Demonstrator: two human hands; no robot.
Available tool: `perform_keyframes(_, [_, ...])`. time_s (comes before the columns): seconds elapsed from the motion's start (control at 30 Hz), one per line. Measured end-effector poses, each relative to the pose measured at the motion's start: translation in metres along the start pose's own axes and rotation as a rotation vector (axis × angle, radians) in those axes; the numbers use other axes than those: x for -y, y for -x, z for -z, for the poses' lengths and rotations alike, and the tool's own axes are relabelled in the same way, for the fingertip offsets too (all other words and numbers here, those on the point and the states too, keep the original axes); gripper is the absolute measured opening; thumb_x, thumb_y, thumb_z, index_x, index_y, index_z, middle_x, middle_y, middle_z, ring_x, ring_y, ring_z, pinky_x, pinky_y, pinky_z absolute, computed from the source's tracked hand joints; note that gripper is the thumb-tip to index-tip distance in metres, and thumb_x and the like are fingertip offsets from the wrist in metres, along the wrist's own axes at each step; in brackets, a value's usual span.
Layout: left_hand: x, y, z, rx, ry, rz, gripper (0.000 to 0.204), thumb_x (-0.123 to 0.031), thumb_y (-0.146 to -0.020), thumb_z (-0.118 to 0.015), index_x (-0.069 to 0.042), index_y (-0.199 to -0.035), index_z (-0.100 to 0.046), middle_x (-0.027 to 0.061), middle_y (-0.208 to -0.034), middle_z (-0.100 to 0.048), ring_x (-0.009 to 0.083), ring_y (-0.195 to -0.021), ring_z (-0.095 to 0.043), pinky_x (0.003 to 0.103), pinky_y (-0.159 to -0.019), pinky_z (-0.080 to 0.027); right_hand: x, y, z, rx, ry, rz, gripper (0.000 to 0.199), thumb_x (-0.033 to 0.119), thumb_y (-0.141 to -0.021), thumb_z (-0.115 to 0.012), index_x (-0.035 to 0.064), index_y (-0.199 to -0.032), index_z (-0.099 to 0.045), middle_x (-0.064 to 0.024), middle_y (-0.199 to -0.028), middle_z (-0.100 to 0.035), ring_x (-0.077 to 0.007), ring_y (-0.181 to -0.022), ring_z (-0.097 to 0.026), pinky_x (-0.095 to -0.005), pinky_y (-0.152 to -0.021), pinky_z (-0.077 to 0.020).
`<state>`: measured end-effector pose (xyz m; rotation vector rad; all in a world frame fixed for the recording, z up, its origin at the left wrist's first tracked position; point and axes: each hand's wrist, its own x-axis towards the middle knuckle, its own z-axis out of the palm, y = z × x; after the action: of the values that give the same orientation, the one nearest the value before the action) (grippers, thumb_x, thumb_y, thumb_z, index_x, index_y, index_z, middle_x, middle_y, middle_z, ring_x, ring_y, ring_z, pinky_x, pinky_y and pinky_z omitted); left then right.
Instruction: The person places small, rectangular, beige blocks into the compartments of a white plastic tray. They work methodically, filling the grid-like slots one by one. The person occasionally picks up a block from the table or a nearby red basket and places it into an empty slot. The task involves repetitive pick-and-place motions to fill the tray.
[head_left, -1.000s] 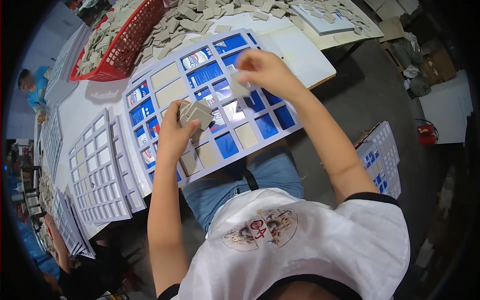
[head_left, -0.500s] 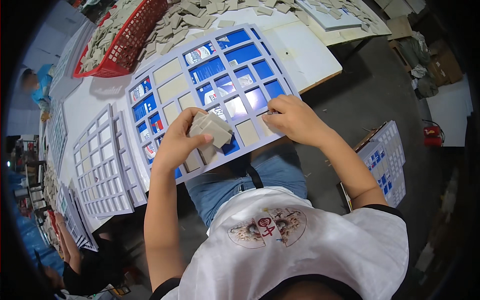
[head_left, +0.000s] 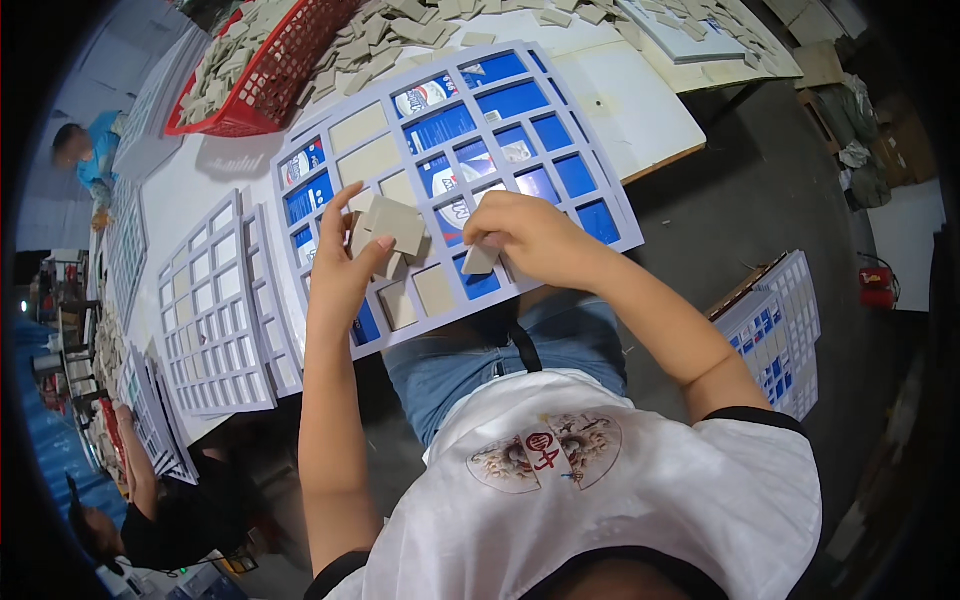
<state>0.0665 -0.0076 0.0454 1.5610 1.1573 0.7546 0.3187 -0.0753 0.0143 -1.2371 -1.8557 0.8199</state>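
Left hand [head_left: 345, 265] is gripping a stack of tiles [head_left: 392, 228] over the grid [head_left: 610, 205]. Right hand [head_left: 530, 235] is pinching one tile [head_left: 481, 259] at a near cell. Left and near cells are filled; most blue cells are remaining open.

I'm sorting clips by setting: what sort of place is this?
Probably a small workshop for hand assembly: a red basket heaped with grey tiles, stacked white grid frames, and a left hand holding tiles over a frame on a blue sheet.
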Motion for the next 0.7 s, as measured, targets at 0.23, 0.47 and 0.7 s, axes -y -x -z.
perform_keyframes(0.23, [0.02, -0.008, 0.0, -0.079, -0.324, -0.185, 0.045, 0.002, -0.078, -0.07, -0.007, -0.121, -0.067, 0.0124, -0.117, -0.055, 0.0262, -0.11, -0.057, 0.034, -0.097, -0.046, 0.022, -0.023, -0.012, 0.224, 0.385, 0.095, 0.018, -0.003, -0.077, -0.061, 0.0036, -0.094, -0.062, -0.0131, -0.097, -0.063, -0.0335, -0.098, -0.061, -0.0411, -0.083, -0.0509])
perform_keyframes(0.47, [0.039, -0.013, 0.011, -0.006, -0.059, -0.045, 0.046, 0.0, -0.081, -0.069, -0.006, -0.127, -0.062, 0.0105, -0.119, -0.057, 0.0229, -0.114, -0.057, 0.033, -0.101, -0.044, 0.017, -0.018, -0.02, 0.253, 0.307, 0.154, 0.019, -0.001, -0.074, -0.064, 0.0038, -0.093, -0.062, -0.0116, -0.098, -0.061, -0.0329, -0.1, -0.06, -0.0406, -0.083, -0.0505])
perform_keyframes(0.7, [0.032, -0.007, -0.004, -0.069, 0.003, -0.169, 0.036, -0.001, -0.084, -0.067, -0.005, -0.119, -0.062, 0.0081, -0.12, -0.058, 0.021, -0.113, -0.058, 0.033, -0.102, -0.043, 0.018, -0.001, -0.017, 0.194, 0.155, 0.039, 0.009, 0.004, -0.078, -0.065, 0.0059, -0.086, -0.062, -0.0102, -0.096, -0.057, -0.0328, -0.097, -0.059, -0.0437, -0.082, -0.0484])
